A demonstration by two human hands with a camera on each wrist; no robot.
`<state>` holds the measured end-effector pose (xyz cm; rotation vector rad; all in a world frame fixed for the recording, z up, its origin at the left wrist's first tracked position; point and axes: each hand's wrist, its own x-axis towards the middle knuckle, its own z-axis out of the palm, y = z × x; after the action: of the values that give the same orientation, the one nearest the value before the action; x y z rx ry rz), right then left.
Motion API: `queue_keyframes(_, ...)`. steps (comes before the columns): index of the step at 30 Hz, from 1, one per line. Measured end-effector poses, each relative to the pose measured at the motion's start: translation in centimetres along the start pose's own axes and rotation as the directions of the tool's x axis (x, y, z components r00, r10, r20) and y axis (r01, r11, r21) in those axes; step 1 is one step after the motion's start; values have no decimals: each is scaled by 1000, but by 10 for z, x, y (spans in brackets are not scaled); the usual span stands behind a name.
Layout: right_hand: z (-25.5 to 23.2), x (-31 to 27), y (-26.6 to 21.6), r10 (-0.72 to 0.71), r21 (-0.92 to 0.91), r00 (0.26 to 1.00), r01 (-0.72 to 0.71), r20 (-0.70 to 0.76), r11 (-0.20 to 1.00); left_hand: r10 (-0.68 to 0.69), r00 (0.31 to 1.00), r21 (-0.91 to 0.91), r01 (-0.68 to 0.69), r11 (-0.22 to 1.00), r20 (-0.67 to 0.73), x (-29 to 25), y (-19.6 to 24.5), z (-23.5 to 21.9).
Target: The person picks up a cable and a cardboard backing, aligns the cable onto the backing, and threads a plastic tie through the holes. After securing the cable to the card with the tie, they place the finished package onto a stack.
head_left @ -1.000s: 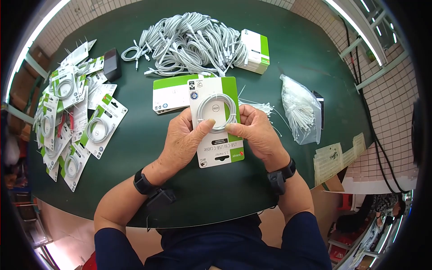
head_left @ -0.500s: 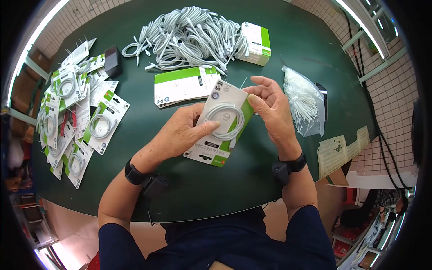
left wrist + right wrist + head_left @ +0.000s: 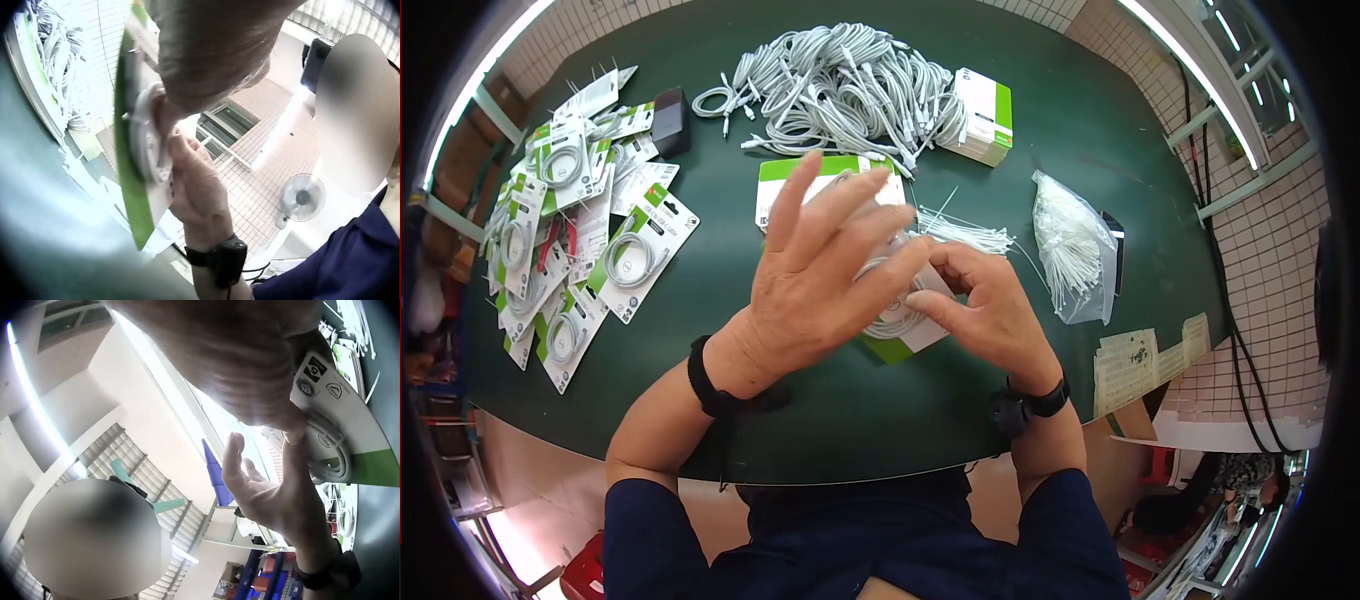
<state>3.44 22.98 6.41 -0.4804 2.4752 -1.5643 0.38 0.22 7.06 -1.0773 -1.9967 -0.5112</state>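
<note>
A white-and-green package card (image 3: pixel 892 349) with a coiled white USB-C cable (image 3: pixel 340 456) on its face is held above the table, tilted. My right hand (image 3: pixel 995 310) grips it at the right side, thumb over the front by the coil. My left hand (image 3: pixel 820 265) hovers across the card with straight, spread fingers, its thumb close to the right fingertips at the coil. Most of the card is hidden behind the left hand in the head view; the right wrist view shows its printed white face and green strip.
Behind the hands lie a stack of cards (image 3: pixel 777 190), a heap of white cables (image 3: pixel 840 90) and a card block (image 3: pixel 980 110). Loose cable ties (image 3: pixel 965 234) and a bag of ties (image 3: pixel 1068 250) are to the right. Carded cables (image 3: pixel 565 230) and a dark box (image 3: pixel 670 122) are at left.
My left hand has let go of the card and spread its fingers over it. My right hand, off the card half a second ago, now grips its right side.
</note>
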Motion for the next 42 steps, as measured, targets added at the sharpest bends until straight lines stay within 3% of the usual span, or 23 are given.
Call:
queue_keyframes(1, 3, 1, 5, -5, 0, 1000, 5, -6, 1000, 14, 990, 90, -1, 996, -143, 3, -1, -1)
queue_keyframes(2, 6, 3, 11, 21, 151, 999, -14, -46, 988, 24, 989, 90, -11, 996, -143, 4, -1, -2)
queue_keyframes(4, 12, 6, 18, 89, 439, 990, -32, -109, 898, -182, 980, -18, 181, 983, -78, 1, 2, -4)
queue_keyframes(5, 14, 7, 19, 84, 439, 990, -26, -113, 898, -283, 958, -65, 280, 958, -39, 0, 1, -3)
queue_keyframes(8, 23, 6, 20, 75, 504, 988, 2, -134, 864, -221, 975, -58, 220, 974, -23, -13, -2, 13)
queue_keyframes(14, 27, 5, 18, 88, 474, 987, -15, -132, 881, -163, 985, -32, 161, 986, -49, -23, -7, 29)
queue_keyframes(18, 32, 4, 14, 95, 477, 986, -20, -134, 879, -243, 970, 7, 242, 970, 22, -22, -2, 27)
queue_keyframes(22, 35, 6, 15, 55, 491, 984, 37, -171, 870, -286, 956, -78, 291, 954, 70, -22, -6, 26)
queue_keyframes(25, 35, 7, 19, 36, 475, 977, 70, -210, 877, -207, 976, -103, 199, 975, -69, -20, -12, 28)
queue_keyframes(29, 30, 7, 15, 62, 516, 979, 49, -196, 855, -247, 964, -156, 229, 961, -103, -14, -4, 28)
queue_keyframes(33, 35, 6, 18, 53, 488, 987, 28, -150, 873, -210, 976, -204, 194, 960, -56, -22, -5, 33)
queue_keyframes(38, 39, 7, 19, 27, 483, 992, 38, -126, 875, -262, 965, -236, 261, 936, 27, -26, -8, 31)
queue_keyframes(42, 40, 6, 22, 11, 472, 992, 50, -126, 880, -194, 981, -290, 194, 937, 30, -32, -16, 36)
